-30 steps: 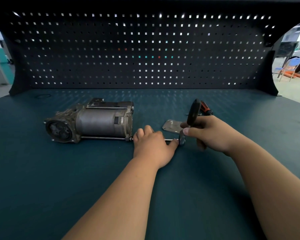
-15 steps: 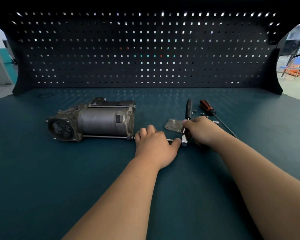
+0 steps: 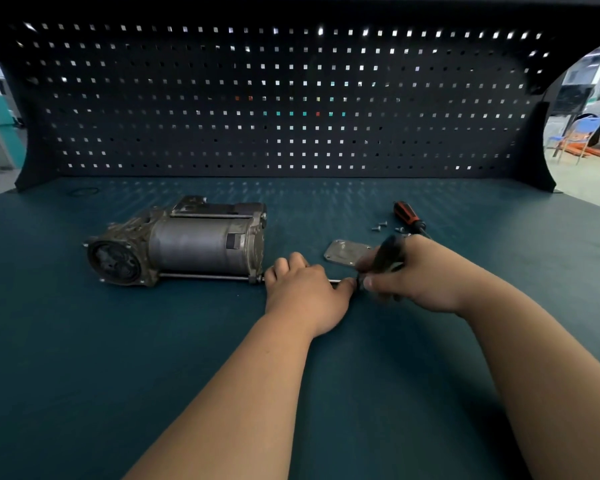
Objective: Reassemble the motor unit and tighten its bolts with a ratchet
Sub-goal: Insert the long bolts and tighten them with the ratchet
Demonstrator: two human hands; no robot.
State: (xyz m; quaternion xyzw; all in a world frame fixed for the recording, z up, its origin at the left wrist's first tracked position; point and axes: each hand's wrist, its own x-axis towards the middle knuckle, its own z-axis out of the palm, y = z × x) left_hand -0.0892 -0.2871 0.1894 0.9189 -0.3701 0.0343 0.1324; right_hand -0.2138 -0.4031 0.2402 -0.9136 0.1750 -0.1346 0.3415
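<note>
Ratchet (image 3: 387, 252) has swung rightward, wrapped in the right grip (image 3: 426, 275), left grip (image 3: 305, 292) curled on its extension bar (image 3: 338, 280) beside the motor unit (image 3: 194, 242) lying on the table (image 3: 84, 341); tilting risks socket slip.

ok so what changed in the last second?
The right hand kept its grip on the ratchet and swung its handle down from the raised position; it is blurred, mid-stroke. That uncovered the screwdriver. Nothing taken up or let go. The left hand stays on the extension bar; motor unit, cover plate and loose screws unmoved.
</note>
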